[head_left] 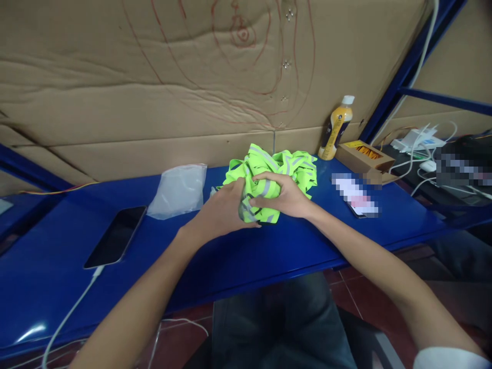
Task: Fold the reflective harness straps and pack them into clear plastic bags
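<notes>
Both hands meet over a small folded bundle of neon yellow-green reflective vest [269,190] with grey stripes, just above the table's front part. My right hand [286,195] is closed on it from the right, thumb below and fingers over the top. My left hand [226,207] curls around a clear plastic bag [246,209] at the bundle's left side; part of its grip is hidden. How far the bundle sits inside the plastic I cannot tell. Behind the hands lies a loose heap of the same neon reflective vests [295,166], touching or close to the bundle.
On the blue table [230,261] lie a flat translucent bag [179,189] and a phone [115,238] with a charging cable at left. A yellow drink bottle [337,128], an open cardboard box [365,159] and another phone [355,197] stand or lie right. Cardboard [172,107] walls the back.
</notes>
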Available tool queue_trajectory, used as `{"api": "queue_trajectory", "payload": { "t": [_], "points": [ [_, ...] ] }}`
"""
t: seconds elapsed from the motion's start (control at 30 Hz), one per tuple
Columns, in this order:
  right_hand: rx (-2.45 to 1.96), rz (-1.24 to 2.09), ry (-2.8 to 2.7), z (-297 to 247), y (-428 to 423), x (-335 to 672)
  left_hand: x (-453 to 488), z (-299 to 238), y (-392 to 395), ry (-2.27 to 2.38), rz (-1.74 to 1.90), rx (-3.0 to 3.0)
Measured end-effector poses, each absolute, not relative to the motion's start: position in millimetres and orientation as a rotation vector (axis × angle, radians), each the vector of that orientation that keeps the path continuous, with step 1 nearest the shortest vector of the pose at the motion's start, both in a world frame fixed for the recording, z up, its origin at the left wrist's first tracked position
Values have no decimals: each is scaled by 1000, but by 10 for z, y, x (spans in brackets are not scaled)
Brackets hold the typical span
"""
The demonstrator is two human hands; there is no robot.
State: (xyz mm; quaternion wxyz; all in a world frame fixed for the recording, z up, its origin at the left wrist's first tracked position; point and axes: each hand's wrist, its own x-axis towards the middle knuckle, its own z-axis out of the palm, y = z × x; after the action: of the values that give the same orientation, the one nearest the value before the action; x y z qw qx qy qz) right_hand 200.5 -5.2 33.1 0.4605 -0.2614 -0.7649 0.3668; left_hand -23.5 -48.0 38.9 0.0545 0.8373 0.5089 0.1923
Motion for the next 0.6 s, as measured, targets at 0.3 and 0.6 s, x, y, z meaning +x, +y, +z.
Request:
{"api": "queue_trajectory", "payload": {
  "t": [0.3,0.6],
  "points": [
    [-785,716,-1946,236,-100,1947,-40,104,-466,1629,784,2814],
    [-596,887,-2202,330,-55,2125,-99,131,-420,1530,961,2530]
  ]
}}
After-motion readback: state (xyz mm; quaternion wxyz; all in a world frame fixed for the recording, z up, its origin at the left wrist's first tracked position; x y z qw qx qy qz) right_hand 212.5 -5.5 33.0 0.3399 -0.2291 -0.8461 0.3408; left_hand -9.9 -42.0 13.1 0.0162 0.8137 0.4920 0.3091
